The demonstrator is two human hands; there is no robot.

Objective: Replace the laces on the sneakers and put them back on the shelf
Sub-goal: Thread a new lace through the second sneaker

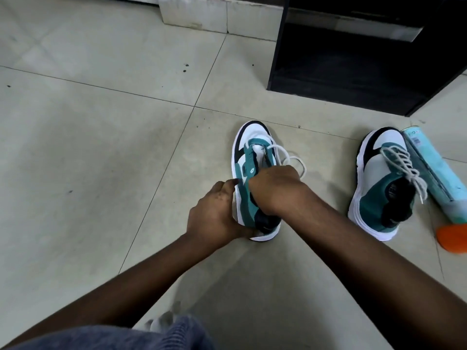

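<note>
Near sneaker [255, 183]: stands on the tiled floor [101, 147] in front of the person, toe away from them, heel toward them; its long axis runs nearly straight up the view, leaning a touch left at the toe.
Left hand [214, 215]: pressed against the shoe's left side by the heel, fingers curled round the sole and upper, steadying it.
Right hand [275, 190]: over the tongue and collar, fingers curled down; it seems to pinch the lace, though the fingertips are hidden.
White lace [290, 157]: loops loose past the right hand, threaded only at the lowest eyelets as far as I can see.
Handling: I'd judge the shoe light, the sole firm, the upper soft enough to fold; best braced at the heel or midsole. The lace is limp and is best taken near its tip.
Second sneaker [384, 183]: well to the right, fully laced, toe away too, tilted left.
Blue tube [434, 173]: lies touching that shoe's right side.
Black shelf [353, 72]: beyond, open.
</note>
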